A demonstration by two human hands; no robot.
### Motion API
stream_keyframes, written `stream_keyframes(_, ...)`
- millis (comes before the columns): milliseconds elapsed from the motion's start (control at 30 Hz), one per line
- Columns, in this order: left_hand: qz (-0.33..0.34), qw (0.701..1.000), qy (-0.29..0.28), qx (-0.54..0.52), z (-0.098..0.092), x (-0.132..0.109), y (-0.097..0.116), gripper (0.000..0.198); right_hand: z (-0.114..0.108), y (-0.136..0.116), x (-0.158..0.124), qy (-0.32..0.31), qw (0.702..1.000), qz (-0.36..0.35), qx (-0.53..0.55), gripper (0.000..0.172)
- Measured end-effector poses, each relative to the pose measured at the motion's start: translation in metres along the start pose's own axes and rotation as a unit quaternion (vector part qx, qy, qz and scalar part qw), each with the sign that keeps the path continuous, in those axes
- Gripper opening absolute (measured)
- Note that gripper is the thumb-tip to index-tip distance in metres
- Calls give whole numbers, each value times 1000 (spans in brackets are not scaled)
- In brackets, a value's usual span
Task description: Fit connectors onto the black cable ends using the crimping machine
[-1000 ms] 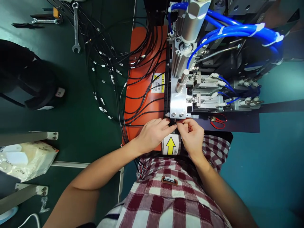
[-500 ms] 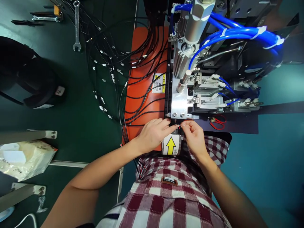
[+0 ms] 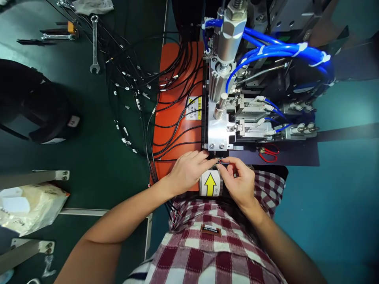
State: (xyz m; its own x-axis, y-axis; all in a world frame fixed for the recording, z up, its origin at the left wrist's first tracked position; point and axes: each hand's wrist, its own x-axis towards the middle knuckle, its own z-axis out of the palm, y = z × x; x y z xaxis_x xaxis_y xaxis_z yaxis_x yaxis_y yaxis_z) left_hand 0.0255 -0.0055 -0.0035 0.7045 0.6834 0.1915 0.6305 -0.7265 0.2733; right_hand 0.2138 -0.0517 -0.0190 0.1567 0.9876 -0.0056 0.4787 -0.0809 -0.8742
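Observation:
My left hand [image 3: 187, 170] and my right hand [image 3: 239, 180] meet just below the metal block [image 3: 217, 130] of a machine. Both pinch the thin coloured wire ends [image 3: 221, 160] of a black cable between their fingertips. My left hand rests on the orange plate [image 3: 177, 110], over which several black cables [image 3: 174, 90] with metal tips run. A white label with a yellow arrow [image 3: 210, 184] sits right under my hands.
Blue air hoses [image 3: 275, 47] and a silver cylinder [image 3: 229, 35] rise above the block. Red-handled cutters [image 3: 268, 153] lie on a black ledge to the right. A spanner [image 3: 94, 39] and other tools lie on the green mat at upper left. A white bag [image 3: 26, 205] lies at the left.
The view has shifted a little. My right hand has moved slightly left and down while both hands keep pinching the wire ends.

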Motion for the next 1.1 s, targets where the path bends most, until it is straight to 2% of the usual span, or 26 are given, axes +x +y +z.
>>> stream_keyframes(100, 3, 1000, -2, 5, -1, 1, 0, 32, 0, 1, 4, -4, 998, -40, -40, 9)
stream_keyframes(333, 6, 1000, 7, -7, -2, 2, 0, 29, -2, 15, 13, -91, 995, -10, 26, 13)
stream_keyframes(400, 5, 1000, 3, -9, -2, 2, 0, 29, -3, 19, 15, -97, 994, -39, 24, 11)
stream_keyframes(533, -2, 1000, -11, -10, -2, 1, 1, 29, -10, 24, 22, -109, 984, -141, -31, 7)
stream_keyframes(600, -6, 1000, -17, -11, -2, 1, 0, 30, -12, 24, 23, -121, 980, -150, -40, 7)
stream_keyframes(833, -9, 1000, -13, -9, -2, -1, 1, 28, -7, 19, 22, -140, 988, 16, 67, 15)
stream_keyframes(900, -24, 1000, -10, 18, -6, -2, 7, 28, -6, 16, 22, -156, 976, 93, 123, 21)
stream_keyframes(1000, -53, 997, -43, 28, -12, -2, 20, 34, -7, 13, 23, -199, 936, 198, 213, 30)
stream_keyframes(1100, -75, 993, -86, -40, -13, -1, 27, 37, -3, 11, 23, -174, 921, 227, 264, 35)
